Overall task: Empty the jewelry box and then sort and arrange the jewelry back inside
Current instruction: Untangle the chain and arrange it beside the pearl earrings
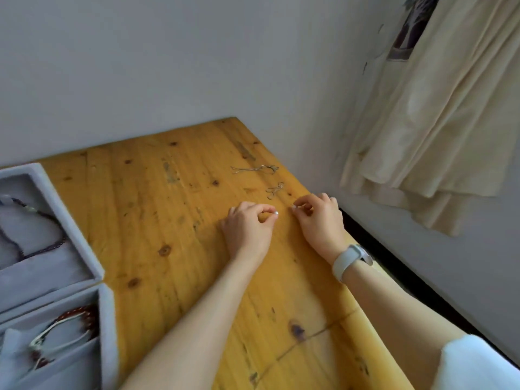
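Pinching a small pearl-like bead [276, 213] between thumb and fingertip, my left hand [247, 226] hovers low over the wooden desk [157, 209]; whether the bead sits on an earring or a ring I cannot make out.

Starting at the far left, the grey jewelry box [92, 254] is cut off by the frame edge. Its upper compartment holds a dark beaded necklace [36, 218], only partly in view. The lower compartment holds a reddish-brown bead bracelet [84, 316] and a pale bangle [56, 330]; more pieces under them are too blurred to name.

Out on the desk, beyond my hands, lies a thin chain [254, 168] stretched loosely, and nearer to me a second small tangle of chain [275, 189], just ahead of my right fingers.

My right hand [319, 218], a pale watch band [350, 261] on its wrist, has thumb and forefinger pressed together on something tiny and pale at their tips, too small to identify. It sits close to the left, the two grips nearly facing across a small gap.

At the right, a cream curtain [439, 108] hangs beside the wall.
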